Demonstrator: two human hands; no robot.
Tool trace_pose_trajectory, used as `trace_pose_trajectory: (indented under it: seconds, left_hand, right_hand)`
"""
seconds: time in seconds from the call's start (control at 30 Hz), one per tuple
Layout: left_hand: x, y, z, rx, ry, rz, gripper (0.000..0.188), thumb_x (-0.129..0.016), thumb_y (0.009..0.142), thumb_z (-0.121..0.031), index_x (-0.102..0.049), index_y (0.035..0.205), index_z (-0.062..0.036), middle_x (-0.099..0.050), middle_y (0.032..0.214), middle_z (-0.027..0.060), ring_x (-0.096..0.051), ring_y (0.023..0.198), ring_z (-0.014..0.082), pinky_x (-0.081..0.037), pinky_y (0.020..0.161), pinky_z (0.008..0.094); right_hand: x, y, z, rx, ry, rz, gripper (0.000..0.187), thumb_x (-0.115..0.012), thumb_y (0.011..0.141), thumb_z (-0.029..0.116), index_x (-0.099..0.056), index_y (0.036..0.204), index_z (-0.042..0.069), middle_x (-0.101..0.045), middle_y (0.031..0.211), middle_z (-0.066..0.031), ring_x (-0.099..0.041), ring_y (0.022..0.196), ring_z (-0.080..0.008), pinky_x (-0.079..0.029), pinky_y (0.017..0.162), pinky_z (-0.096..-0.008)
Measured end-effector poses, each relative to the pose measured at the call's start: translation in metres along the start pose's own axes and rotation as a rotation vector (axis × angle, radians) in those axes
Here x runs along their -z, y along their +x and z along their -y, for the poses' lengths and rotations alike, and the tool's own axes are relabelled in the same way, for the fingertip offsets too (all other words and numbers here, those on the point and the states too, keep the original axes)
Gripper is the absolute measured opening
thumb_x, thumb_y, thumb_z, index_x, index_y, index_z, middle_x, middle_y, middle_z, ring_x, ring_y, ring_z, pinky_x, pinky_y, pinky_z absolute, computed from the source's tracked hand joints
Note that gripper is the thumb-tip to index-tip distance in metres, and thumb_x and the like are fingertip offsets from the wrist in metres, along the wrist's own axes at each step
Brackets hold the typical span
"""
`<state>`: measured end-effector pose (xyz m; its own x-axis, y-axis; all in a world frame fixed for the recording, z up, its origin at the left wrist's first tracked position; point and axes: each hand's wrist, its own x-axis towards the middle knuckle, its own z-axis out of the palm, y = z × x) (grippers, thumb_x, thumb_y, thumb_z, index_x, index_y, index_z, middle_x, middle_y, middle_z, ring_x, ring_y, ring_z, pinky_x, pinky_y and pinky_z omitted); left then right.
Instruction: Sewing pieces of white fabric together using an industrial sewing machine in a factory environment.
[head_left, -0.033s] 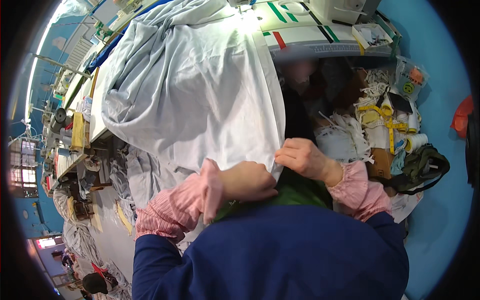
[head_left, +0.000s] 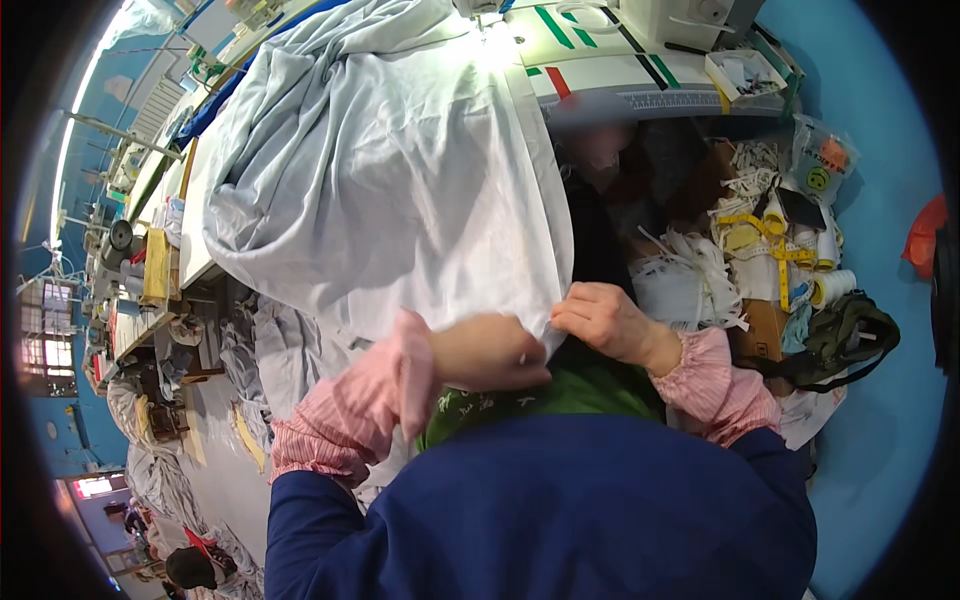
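Observation:
A large sheet of white cloth (head_left: 430, 215) hangs from the sewing table towards me, with a folded strip along its right edge. My right hand (head_left: 607, 318) pinches the near right corner of this cloth between thumb and fingers. Beside it my left hand (head_left: 488, 352), curled and a little blurred, is closed at the cloth's near edge; its fingertips are mostly hidden. Pink striped sleeve covers (head_left: 345, 415) wrap both my forearms. Green fabric (head_left: 540, 395) with pale marks lies across my lap, just below the hands.
The white table (head_left: 600, 65) carries coloured tape strips and a ruler along its near edge. An open small box (head_left: 745, 72) stands at its right. Thread spools (head_left: 832, 287), a yellow tape measure (head_left: 785, 255), white scraps (head_left: 690, 280) and a dark green bag (head_left: 845, 340) crowd the right.
My left hand has shifted slightly up and to the left, uncovering more of the green fabric. The right hand keeps its pinch on the corner, nearly in place.

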<state>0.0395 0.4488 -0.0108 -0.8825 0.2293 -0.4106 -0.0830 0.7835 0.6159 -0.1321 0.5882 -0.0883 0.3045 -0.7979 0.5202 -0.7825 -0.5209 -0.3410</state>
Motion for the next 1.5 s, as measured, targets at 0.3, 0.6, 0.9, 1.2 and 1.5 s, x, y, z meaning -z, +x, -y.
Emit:
trace_pose_trajectory:
  seconds: [0.3,0.6,0.9,1.2,1.5]
  left_hand:
    - [0.112,-0.052,0.237,0.702,0.451,-1.001,0.054,-0.048,0.094,-0.044,-0.045,0.139,-0.0158,-0.035,0.148,0.0180,-0.028,0.136,0.0429,-0.022,0.112,0.0442]
    - [0.151,-0.033,0.250,0.700,0.437,-0.950,0.051,-0.053,0.094,-0.035,-0.046,0.137,-0.0098,-0.035,0.147,0.0204,-0.032,0.135,0.0376,-0.024,0.112,0.0410]
    - [0.193,-0.024,0.291,0.615,0.417,-1.031,0.052,-0.054,0.094,-0.040,-0.050,0.134,-0.0069,-0.043,0.140,0.0200,-0.040,0.128,0.0385,-0.032,0.107,0.0396]
    - [0.238,-0.013,0.335,0.544,0.400,-1.053,0.049,-0.056,0.093,-0.036,-0.053,0.130,-0.0045,-0.050,0.133,0.0210,-0.049,0.120,0.0371,-0.038,0.101,0.0367]
    - [0.288,-0.011,0.397,0.442,0.441,-1.064,0.041,-0.056,0.094,-0.029,-0.056,0.123,0.0004,-0.056,0.125,0.0202,-0.054,0.114,0.0350,-0.041,0.097,0.0347]
  right_hand:
    - [0.015,-0.012,0.005,-0.354,0.218,-0.140,0.032,-0.065,0.056,-0.012,-0.057,0.085,0.001,-0.063,0.083,-0.0101,-0.058,0.069,-0.0272,-0.048,0.057,-0.0350]
    - [0.024,0.007,-0.038,-0.498,0.266,-0.122,0.033,-0.067,0.059,-0.014,-0.057,0.086,0.000,-0.063,0.085,-0.0121,-0.056,0.067,-0.0277,-0.045,0.056,-0.0350]
    - [0.025,0.035,-0.081,-0.498,0.236,-0.133,0.034,-0.068,0.059,-0.014,-0.057,0.088,0.000,-0.064,0.088,-0.0117,-0.056,0.067,-0.0268,-0.046,0.056,-0.0338]
    - [0.024,0.064,-0.119,-0.488,0.182,-0.160,0.033,-0.065,0.059,-0.014,-0.057,0.086,0.001,-0.062,0.087,-0.0081,-0.056,0.069,-0.0249,-0.048,0.055,-0.0337]
    - [0.023,0.094,-0.151,-0.451,0.203,-0.216,0.031,-0.062,0.062,-0.018,-0.056,0.088,-0.001,-0.065,0.087,-0.0109,-0.058,0.069,-0.0264,-0.046,0.056,-0.0335]
